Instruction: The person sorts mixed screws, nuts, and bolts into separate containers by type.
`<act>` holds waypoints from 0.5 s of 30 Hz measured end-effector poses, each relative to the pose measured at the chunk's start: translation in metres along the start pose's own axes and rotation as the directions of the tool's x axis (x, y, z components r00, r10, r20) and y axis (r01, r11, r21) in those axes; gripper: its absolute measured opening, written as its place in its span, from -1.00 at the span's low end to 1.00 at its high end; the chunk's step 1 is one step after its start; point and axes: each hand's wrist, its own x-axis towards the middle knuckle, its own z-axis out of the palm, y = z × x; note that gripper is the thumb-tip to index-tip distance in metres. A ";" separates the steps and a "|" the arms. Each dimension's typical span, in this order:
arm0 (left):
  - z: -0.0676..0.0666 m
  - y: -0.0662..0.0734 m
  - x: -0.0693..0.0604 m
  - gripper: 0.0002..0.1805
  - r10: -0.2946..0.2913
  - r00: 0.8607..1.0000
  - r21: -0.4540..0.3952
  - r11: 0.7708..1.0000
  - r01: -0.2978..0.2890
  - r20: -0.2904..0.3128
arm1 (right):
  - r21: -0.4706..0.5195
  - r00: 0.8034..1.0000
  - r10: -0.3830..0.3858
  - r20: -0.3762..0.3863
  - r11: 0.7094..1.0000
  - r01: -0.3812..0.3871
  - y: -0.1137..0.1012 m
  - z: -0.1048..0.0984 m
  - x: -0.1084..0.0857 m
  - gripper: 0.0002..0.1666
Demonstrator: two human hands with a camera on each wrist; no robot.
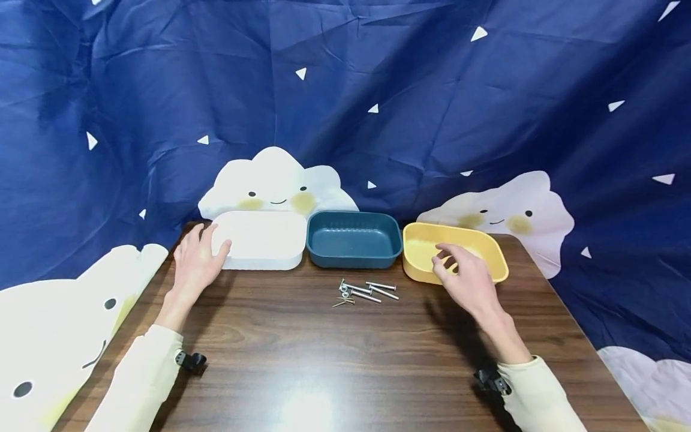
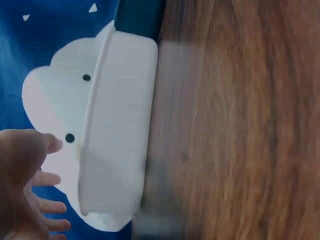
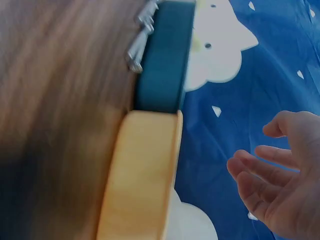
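At the left end of a row of bins, my left hand (image 1: 198,258) hovers by the white bin (image 1: 261,264), its fingers spread and holding nothing. In the left wrist view the thumb and fingers (image 2: 49,205) are loosely extended beside that bin. Over the front of the yellow bin (image 1: 421,269) is my right hand (image 1: 466,279), fingers loosely bent. The right wrist view shows its fingers (image 3: 265,175) relaxed, with nothing between them. Between the two outer bins stands a dark teal bin (image 1: 353,262). Several silver bolts (image 1: 382,292), nuts (image 1: 344,288) and brass-coloured screws (image 1: 345,301) lie in front of it.
The bins stand along the far edge of a brown wooden table (image 1: 302,342), against a blue curtain (image 1: 335,108) printed with clouds and white triangles. Small dark devices (image 1: 191,361) are strapped at both wrists. A light glare lies on the table's near part.
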 end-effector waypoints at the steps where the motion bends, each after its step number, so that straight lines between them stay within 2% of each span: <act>1: -0.001 -0.003 0.000 -0.34 -0.022 1.000 -0.005 1.000 0.022 -0.003 | 0.007 1.000 -0.004 0.016 1.000 0.004 -0.003 0.003 -0.001 -0.69; 5: -0.001 -0.011 0.004 -0.35 -0.103 0.995 -0.034 0.994 0.103 0.006 | 0.042 0.997 -0.028 0.077 0.999 0.025 -0.014 0.018 -0.001 -0.70; 7: -0.001 -0.015 0.006 -0.34 -0.146 0.989 -0.082 0.986 0.148 0.023 | 0.058 0.993 -0.046 0.112 0.998 0.040 -0.019 0.025 -0.001 -0.71; 11: 0.000 -0.021 0.007 -0.37 -0.212 0.976 -0.198 0.956 0.218 0.052 | 0.063 0.979 -0.084 0.184 0.995 0.073 -0.027 0.040 -0.005 -0.73; 15: 0.004 -0.027 0.007 -0.43 -0.259 0.964 -0.261 0.928 0.266 0.062 | 0.053 0.960 -0.111 0.258 0.994 0.100 -0.034 0.057 -0.010 -0.73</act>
